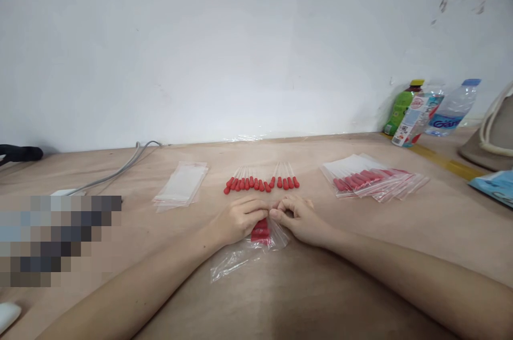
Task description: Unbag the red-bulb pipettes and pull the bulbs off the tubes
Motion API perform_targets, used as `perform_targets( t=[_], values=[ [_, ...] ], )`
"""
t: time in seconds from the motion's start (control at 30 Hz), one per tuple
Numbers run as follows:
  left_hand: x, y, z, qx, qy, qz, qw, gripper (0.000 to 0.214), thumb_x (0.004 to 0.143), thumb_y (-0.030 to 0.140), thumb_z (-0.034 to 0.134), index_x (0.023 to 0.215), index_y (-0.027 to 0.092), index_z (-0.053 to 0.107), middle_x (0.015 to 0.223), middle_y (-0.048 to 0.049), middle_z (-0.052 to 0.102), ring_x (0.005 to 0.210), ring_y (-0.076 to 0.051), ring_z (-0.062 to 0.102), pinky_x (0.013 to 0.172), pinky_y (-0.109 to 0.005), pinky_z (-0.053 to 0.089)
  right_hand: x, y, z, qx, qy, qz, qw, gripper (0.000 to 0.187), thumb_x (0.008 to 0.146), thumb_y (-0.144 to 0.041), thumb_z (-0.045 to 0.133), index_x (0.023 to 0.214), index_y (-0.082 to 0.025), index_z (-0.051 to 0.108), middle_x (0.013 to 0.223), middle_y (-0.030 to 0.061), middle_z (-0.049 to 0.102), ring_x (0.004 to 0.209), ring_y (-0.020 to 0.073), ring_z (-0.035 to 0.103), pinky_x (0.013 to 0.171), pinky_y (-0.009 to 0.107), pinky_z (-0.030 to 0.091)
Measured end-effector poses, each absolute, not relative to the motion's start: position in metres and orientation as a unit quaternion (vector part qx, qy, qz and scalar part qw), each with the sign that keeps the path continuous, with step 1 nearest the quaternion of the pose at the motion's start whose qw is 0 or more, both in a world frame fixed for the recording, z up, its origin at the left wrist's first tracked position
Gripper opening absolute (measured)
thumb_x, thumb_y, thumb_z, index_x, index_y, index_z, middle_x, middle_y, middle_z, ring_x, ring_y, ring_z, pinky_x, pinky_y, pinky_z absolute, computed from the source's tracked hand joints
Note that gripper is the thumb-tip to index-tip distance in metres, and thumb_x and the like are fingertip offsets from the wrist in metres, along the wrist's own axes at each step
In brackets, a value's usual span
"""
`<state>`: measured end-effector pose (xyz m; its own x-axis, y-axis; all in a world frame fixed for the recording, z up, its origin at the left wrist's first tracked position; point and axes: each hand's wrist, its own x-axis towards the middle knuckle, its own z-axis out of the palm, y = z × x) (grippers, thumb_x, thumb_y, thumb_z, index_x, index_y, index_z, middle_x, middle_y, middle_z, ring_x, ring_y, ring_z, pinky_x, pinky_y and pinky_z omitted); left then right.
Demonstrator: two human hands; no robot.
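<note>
**A:** Hands, where?
**B:** Centre of the table point(320, 286), close to the body. L hand point(240, 219) and R hand point(301, 219) meet knuckle to knuckle on the top edge of a clear zip bag point(240, 260).

**A:** Grip?
**B:** Both pinched tight on that edge, fingers curled onto the plastic. Thumbs hidden.

**A:** What's in it?
**B:** Red bulbs point(260, 232) bunched just under the hands. Prob. droppers, but the stems are too faint to be sure. The bag lies flat, its loose end trailing to 7 o'clock.

**A:** Around it?
**B:** At 12, just beyond the fingers, a row of loose droppers point(260, 184), bulbs toward the hands, clear stems away. At 10, a neat stack of empty bags point(181, 186). At 2, a fanned pile of filled bags point(372, 178) w/ red showing through.

**A:** Further out?
**B:** Also at 2, by the wall, a green bottle point(401, 107) and a clear bottle point(452, 107) w/ blue cap. Grey cable point(120, 169) at 10.
</note>
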<state>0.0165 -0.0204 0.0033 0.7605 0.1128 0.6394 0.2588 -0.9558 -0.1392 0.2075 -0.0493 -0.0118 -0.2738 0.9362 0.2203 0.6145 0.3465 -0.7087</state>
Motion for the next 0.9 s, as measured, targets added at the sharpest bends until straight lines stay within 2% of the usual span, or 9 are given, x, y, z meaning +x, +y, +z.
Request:
perform_targets(
  t=[0.07,0.13,0.2,0.3,0.53,0.7,0.8,0.9],
  values=[
    [0.015,-0.020,0.003,-0.931,-0.108,-0.331,0.108,0.019,0.084,0.008,0.042,0.087,0.015,0.059,0.089,-0.0051,0.064,0.082,-0.013,0.058,0.074,-0.025,0.049,0.211,-0.050,-0.014,-0.491,-0.760,0.246,0.347,0.025,0.080,-0.039,0.049,0.068,-0.018,0.052,0.071,-0.0006,0.058,0.072,0.0147,0.051,0.075,0.034,0.036],
    [0.013,-0.020,0.002,-0.933,-0.122,-0.325,0.096,0.019,0.084,0.008,0.042,0.087,0.015,0.058,0.088,-0.0046,0.063,0.079,-0.013,0.058,0.072,-0.024,0.049,0.215,-0.051,-0.015,-0.441,-0.777,0.220,0.392,0.012,0.077,-0.030,0.054,0.081,-0.019,0.052,0.079,0.0005,0.058,0.074,0.0145,0.051,0.072,0.030,0.039],
    [0.012,-0.020,0.000,-0.935,-0.144,-0.314,0.086,0.020,0.085,0.008,0.039,0.084,0.015,0.058,0.086,-0.0044,0.062,0.075,-0.012,0.058,0.068,-0.023,0.048,0.219,-0.053,-0.013,-0.375,-0.813,0.171,0.412,0.014,0.075,-0.018,0.054,0.089,-0.020,0.052,0.088,0.0019,0.058,0.082,0.0150,0.051,0.075,0.030,0.039],
    [0.012,-0.020,-0.002,-0.938,-0.180,-0.286,0.078,0.024,0.086,0.010,0.035,0.080,0.016,0.057,0.085,-0.0050,0.061,0.075,-0.011,0.058,0.067,-0.022,0.047,0.220,-0.055,-0.009,-0.315,-0.862,0.092,0.386,0.017,0.073,-0.009,0.053,0.084,-0.022,0.056,0.092,0.0020,0.058,0.088,0.0159,0.049,0.082,0.034,0.036],
    [0.014,-0.022,0.000,-0.949,-0.193,-0.246,0.044,0.024,0.088,0.011,0.032,0.080,0.015,0.055,0.091,-0.0056,0.060,0.079,-0.011,0.057,0.069,-0.021,0.047,0.216,-0.051,-0.010,-0.270,-0.880,-0.041,0.389,0.010,0.072,-0.010,0.055,0.071,-0.020,0.057,0.086,0.0004,0.059,0.082,0.0151,0.047,0.077,0.034,0.032],
    [0.015,-0.022,0.004,-0.953,-0.186,-0.236,0.034,0.024,0.088,0.010,0.032,0.083,0.015,0.056,0.092,-0.0050,0.060,0.081,-0.012,0.057,0.072,-0.022,0.047,0.215,-0.045,-0.008,-0.217,-0.879,-0.136,0.402,0.010,0.076,-0.015,0.055,0.070,-0.022,0.058,0.088,0.0001,0.060,0.090,0.0163,0.048,0.081,0.036,0.031],
    [0.016,-0.022,0.010,-0.963,-0.163,-0.201,0.067,0.022,0.090,0.014,0.035,0.086,0.015,0.057,0.096,-0.0054,0.060,0.093,-0.014,0.054,0.082,-0.027,0.045,0.217,-0.045,-0.007,-0.203,-0.879,-0.176,0.394,0.015,0.079,-0.015,0.052,0.070,-0.024,0.060,0.081,-0.0017,0.060,0.086,0.0147,0.048,0.084,0.036,0.030],
    [0.017,-0.021,0.016,-0.971,-0.117,-0.167,0.124,0.019,0.090,0.018,0.039,0.086,0.016,0.058,0.097,-0.0046,0.061,0.103,-0.018,0.050,0.092,-0.036,0.039,0.218,-0.047,-0.006,-0.208,-0.898,-0.190,0.338,0.024,0.083,-0.013,0.044,0.069,-0.025,0.059,0.074,-0.0024,0.059,0.079,0.0132,0.047,0.085,0.036,0.028]
  ],
)
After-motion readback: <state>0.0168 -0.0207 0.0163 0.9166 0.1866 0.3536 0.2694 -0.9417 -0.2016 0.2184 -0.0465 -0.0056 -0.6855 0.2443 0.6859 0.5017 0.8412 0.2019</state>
